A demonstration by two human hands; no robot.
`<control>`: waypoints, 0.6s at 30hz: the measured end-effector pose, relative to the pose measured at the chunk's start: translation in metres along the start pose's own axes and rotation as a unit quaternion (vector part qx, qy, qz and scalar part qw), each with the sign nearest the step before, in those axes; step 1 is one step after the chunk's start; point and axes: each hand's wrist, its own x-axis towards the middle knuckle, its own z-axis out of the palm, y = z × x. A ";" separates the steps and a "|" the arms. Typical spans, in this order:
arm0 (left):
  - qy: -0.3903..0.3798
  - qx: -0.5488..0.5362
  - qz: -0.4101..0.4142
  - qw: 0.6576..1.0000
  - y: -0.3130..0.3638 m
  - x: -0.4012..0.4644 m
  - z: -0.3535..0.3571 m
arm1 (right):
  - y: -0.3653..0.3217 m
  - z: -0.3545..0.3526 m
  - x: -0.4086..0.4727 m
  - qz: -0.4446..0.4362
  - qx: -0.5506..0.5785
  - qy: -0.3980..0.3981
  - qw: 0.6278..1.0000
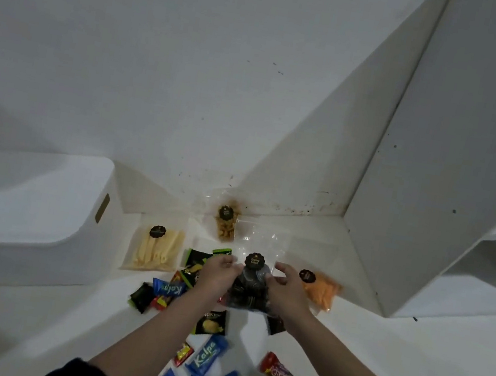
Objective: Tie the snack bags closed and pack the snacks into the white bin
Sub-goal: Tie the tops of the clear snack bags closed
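Between both hands: left hand (216,272) and right hand (286,286) grip clear bag (252,286) of dark snacks; white bin (25,211) left.

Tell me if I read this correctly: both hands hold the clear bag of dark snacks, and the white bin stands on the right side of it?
Not quite. Both the left hand and the right hand do hold the clear bag of dark snacks, but the white bin stands on the left side of it, not the right. The head view shows this.
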 end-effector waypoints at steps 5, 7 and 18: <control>0.000 0.054 0.025 0.998 0.008 0.045 0.013 | 0.002 0.010 0.054 0.005 -0.084 0.015 0.996; -0.018 0.080 0.022 0.996 0.007 0.062 0.018 | 0.004 0.012 0.071 0.005 -0.125 0.012 0.992; 0.234 0.090 0.107 0.962 0.010 0.124 0.018 | -0.004 0.040 0.133 -0.193 -0.177 0.051 0.964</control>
